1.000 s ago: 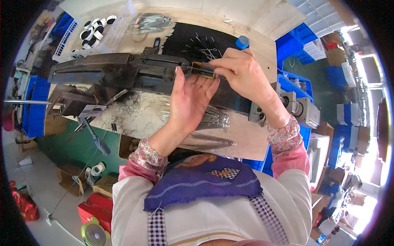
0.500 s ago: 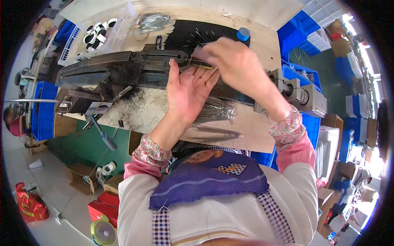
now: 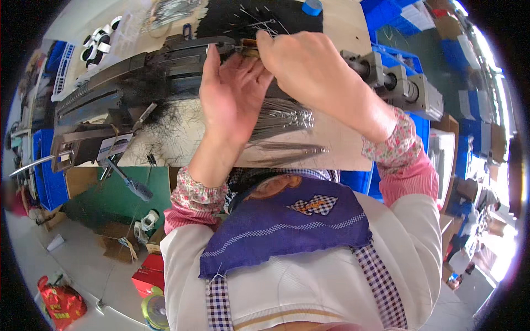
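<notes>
Fingertips of both hands meet at a small brass-coloured part [image 3: 248, 47] seated on the dark metal machine bed [image 3: 138, 71], at roughly 12 o'clock in the view. Fingers of the left hand [image 3: 234, 94] are extended and loosely spread, palm turned toward the camera, with the tips resting against the part and the bed edge; whether they pinch the part cannot be told. Fingers of the right hand [image 3: 309, 66] are curled downward over the same part from the 1 o'clock side, and their grasp is hidden by the back of the hand. Directly below the left palm, toward 6 o'clock, a bundle of thin metal needles [image 3: 281, 118] lies on the wooden workbench [image 3: 348, 146], with a second, darker bundle [image 3: 287, 151] just beside it nearer the person. Loose needles [image 3: 259, 22] lie scattered on a black mat at 12 o'clock. A blue round cap [image 3: 312, 6] sits at 1 o'clock near the top edge. A grey metal cylinder assembly [image 3: 397, 83] is mounted at 2 o'clock, beside the right wrist. Black-and-white rings [image 3: 99, 41] lie at 10 o'clock. Blue plastic bins [image 3: 47, 165] stand at 9 o'clock below the bench.
</notes>
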